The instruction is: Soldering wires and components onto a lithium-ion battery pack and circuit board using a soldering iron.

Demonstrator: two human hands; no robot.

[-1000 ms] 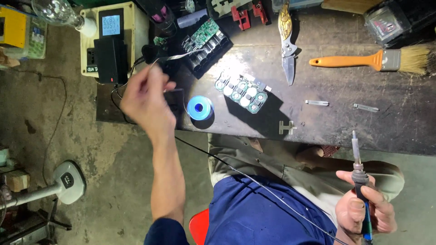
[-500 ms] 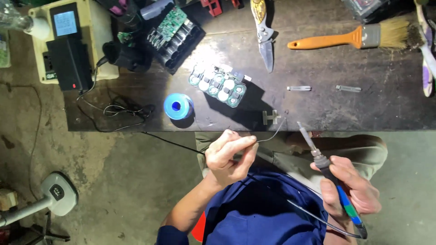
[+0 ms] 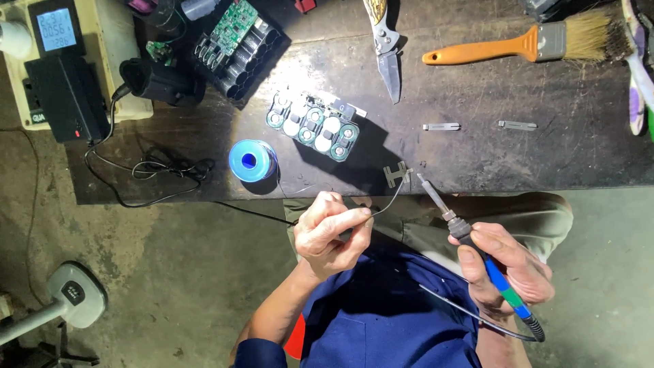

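Note:
My left hand pinches a thin solder wire whose free end reaches a small metal connector strip at the near edge of the dark workbench. My right hand grips a soldering iron by its blue and green handle, and its tip points at the same strip. A blue spool of solder stands left of the strip. Behind it lies a pack of cylindrical battery cells in a green holder.
A folding knife and an orange-handled brush lie at the back. Two small metal strips rest right of centre. A black power unit, an open battery case with a circuit board and tangled black cable occupy the left.
My left hand has come down from the bench's left side to the near edge with the solder wire. The iron's tip has swung in to the metal strip.

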